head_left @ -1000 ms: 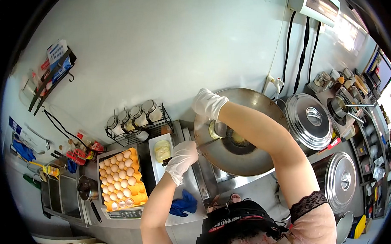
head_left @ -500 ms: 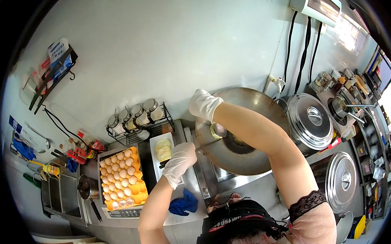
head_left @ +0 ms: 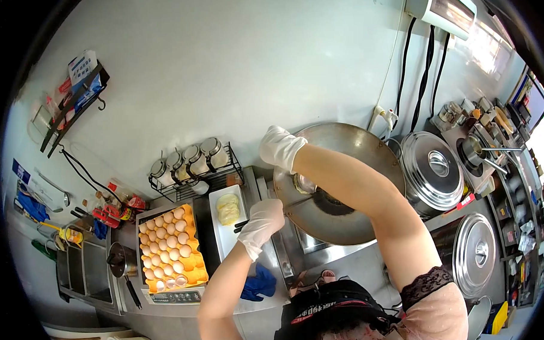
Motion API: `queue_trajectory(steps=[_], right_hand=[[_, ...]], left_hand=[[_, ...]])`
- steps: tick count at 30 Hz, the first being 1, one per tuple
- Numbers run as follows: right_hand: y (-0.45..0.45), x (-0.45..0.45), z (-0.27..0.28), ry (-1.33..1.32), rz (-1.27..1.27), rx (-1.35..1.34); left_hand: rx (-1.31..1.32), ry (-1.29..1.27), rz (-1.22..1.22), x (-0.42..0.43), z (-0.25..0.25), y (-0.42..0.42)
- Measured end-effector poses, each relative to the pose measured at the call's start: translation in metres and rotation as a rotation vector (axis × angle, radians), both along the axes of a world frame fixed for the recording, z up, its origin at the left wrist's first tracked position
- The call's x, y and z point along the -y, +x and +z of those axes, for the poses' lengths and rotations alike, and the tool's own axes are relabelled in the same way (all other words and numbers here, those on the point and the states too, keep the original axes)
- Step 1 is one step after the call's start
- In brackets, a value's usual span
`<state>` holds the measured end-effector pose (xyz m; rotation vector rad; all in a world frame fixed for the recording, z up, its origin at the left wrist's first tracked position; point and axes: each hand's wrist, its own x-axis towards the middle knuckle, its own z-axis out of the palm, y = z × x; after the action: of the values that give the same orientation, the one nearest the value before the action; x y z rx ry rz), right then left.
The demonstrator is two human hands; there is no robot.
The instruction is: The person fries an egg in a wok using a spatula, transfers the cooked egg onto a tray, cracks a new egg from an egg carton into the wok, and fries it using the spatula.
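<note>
My left hand [head_left: 265, 221], in a white glove, is wrapped round the black handle of a long metal ladle [head_left: 298, 201]. Its shaft reaches over the near left rim of the large wok [head_left: 367, 148]. A round, shiny shape with something pale on it shows at the shaft's end, partly behind my right forearm. My gloved right hand [head_left: 281, 148] is closed at the wok's far left rim, fingers turned away, so what it grips is hidden. Dark residue or liquid lies at the wok's bottom. Left of my left hand, a white tray [head_left: 222, 248] holds a pale yellow mass [head_left: 228, 210].
An orange carton of eggs [head_left: 194, 262] sits on the left counter. Behind it is a wire rack [head_left: 180, 193] of glass jars. A blue cloth [head_left: 259, 284] lies near the front edge. Lidded steel pots [head_left: 424, 164] stand right of the wok, and a sink [head_left: 84, 272] is far left.
My left hand has moved right and slightly up, pushing the ladle's handle toward the wok. My right hand has shifted a little left.
</note>
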<state>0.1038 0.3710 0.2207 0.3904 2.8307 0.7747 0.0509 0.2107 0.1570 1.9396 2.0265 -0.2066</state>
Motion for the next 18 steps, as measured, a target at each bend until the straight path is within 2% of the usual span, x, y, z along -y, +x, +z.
queue_trajectory(steps=[1, 2, 4, 8, 10, 11, 13, 18], right_hand=[[0.0, -0.002, 0.004, -0.127, -0.031, 0.074], [0.002, 0.0, 0.005, -0.127, -0.034, 0.074], [0.008, 0.004, 0.003, 0.005, -0.016, -0.001], [0.018, 0.013, 0.021, 0.09, -0.071, 0.03], [0.023, 0.014, 0.048, -0.136, -0.261, 0.166], [0.032, 0.008, 0.05, -0.139, -0.263, 0.166], [0.058, -0.005, 0.054, 0.023, -0.198, 0.073], [0.105, -0.02, 0.053, -0.189, -0.249, 0.098]], left_hand=[[0.005, 0.032, -0.007, -0.001, 0.0, 0.003], [0.005, 0.033, -0.01, -0.004, -0.003, 0.007], [0.005, 0.018, -0.013, -0.012, -0.012, 0.012], [0.009, 0.061, 0.012, -0.02, -0.022, 0.017], [0.008, 0.047, 0.028, -0.023, -0.022, 0.015], [0.005, 0.034, 0.05, -0.024, -0.022, 0.013], [-0.002, 0.008, 0.062, -0.025, -0.019, 0.012], [-0.004, -0.043, 0.069, -0.027, -0.014, 0.009]])
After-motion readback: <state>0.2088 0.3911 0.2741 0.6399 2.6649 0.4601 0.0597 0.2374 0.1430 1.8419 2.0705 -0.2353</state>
